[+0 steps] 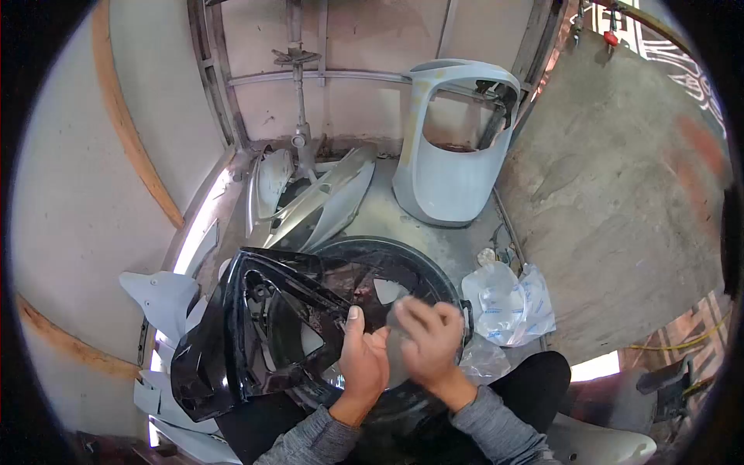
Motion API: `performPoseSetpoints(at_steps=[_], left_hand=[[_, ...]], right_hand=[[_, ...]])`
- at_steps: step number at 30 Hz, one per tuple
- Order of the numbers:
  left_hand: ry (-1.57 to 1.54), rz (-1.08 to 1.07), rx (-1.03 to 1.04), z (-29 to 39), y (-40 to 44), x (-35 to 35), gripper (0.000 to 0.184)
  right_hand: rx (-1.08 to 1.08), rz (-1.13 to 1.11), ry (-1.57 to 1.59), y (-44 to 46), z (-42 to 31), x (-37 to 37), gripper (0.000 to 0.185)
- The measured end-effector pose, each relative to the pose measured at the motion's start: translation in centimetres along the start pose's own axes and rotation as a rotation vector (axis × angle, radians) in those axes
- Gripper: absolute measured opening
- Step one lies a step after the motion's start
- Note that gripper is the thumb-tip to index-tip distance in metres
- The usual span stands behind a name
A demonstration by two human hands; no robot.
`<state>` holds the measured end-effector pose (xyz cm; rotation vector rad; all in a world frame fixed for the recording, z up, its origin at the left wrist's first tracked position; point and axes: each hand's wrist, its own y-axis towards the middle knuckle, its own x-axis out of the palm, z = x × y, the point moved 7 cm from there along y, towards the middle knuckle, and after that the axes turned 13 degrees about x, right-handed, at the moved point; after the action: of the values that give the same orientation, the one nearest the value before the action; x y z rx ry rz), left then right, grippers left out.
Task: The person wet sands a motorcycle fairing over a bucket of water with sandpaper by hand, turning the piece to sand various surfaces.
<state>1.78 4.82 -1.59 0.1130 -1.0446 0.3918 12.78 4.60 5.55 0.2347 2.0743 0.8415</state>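
A glossy black plastic panel [213, 341] with angular openings lies over the left side of a round black tub [418, 252]. My left hand [364, 364] grips the panel's right end, thumb on top. Close beside it, over the tub, my right hand [428, 337] is curled and blurred by motion; a small greyish thing seems to be at its fingertips, too smeared to make out. Liquid with reflections shows inside the tub.
A pale grey fairing [415, 182] stands at the back. Silver panels [341, 194] lie behind the tub. Clear plastic bags [511, 306] sit at its right. A light grey part [163, 294] is at the left. A large stained board [612, 201] leans on the right.
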Motion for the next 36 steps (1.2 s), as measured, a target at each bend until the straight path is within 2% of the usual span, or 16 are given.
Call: performPoseSetpoints(at_steps=[1,5,7,8,11,13,14,17,19,21,22,25,27,31,34,36], left_hand=[[0.016,0.057,-0.035,-0.4,0.1,-0.2,0.044],[0.114,-0.147,0.02,1.3,-0.3,2.7,0.044],[0.461,-0.13,0.104,0.4,0.6,-0.3,0.045],[0.444,-0.091,-0.02,-0.4,0.0,-1.1,0.048],[0.478,-0.172,-0.013,-0.5,0.2,-1.3,0.056],[0.312,-0.19,-0.234,-1.5,0.4,-0.6,0.055],[0.593,-0.201,-0.065,-0.2,-0.3,-0.1,0.055],[0.457,-0.244,0.005,-1.4,0.6,-2.2,0.053],[0.663,-0.234,0.024,-0.8,0.7,-2.3,0.05],[0.806,-0.328,0.027,-0.9,0.6,-1.8,0.051],[0.851,-0.358,0.029,-1.2,0.7,-1.8,0.051],[0.603,-0.322,-0.138,-2.6,1.0,-2.7,0.052],[0.646,-0.28,0.072,-1.2,1.1,-0.8,0.054],[0.622,-0.325,-0.058,-3.7,2.2,-3.7,0.053],[0.563,-0.291,0.097,-2.3,2.1,-2.0,0.054],[0.694,-0.331,0.063,-2.5,1.8,-2.0,0.055]], right_hand=[[-0.039,-0.046,0.036,-0.2,-1.2,-0.1,0.044],[0.05,-0.057,0.009,1.2,2.1,-0.9,0.043],[0.052,-0.072,0.061,1.4,1.6,-1.1,0.042],[0.098,-0.092,0.106,1.3,0.3,-1.2,0.04],[0.113,-0.097,0.124,1.1,0.9,-1.9,0.038],[0.154,-0.112,0.048,1.2,2.1,-1.6,0.038],[0.192,-0.132,0.099,1.1,1.6,-1.2,0.036],[0.194,-0.14,0.177,1.3,1.0,-1.6,0.036],[0.238,-0.125,0.094,1.4,2.1,-1.6,0.037],[0.385,-0.164,0.267,1.1,3.7,-0.9,0.036],[0.343,-0.171,0.296,1.1,2.6,-0.8,0.034],[0.463,-0.154,0.342,0.8,4.5,-0.5,0.033],[0.533,-0.174,0.387,0.8,5.4,-0.1,0.032],[0.537,-0.24,0.547,0.1,4.1,0.6,0.032],[0.442,-0.21,0.251,0.9,4.7,0.3,0.033],[0.429,-0.217,0.331,0.8,3.6,0.3,0.032]])
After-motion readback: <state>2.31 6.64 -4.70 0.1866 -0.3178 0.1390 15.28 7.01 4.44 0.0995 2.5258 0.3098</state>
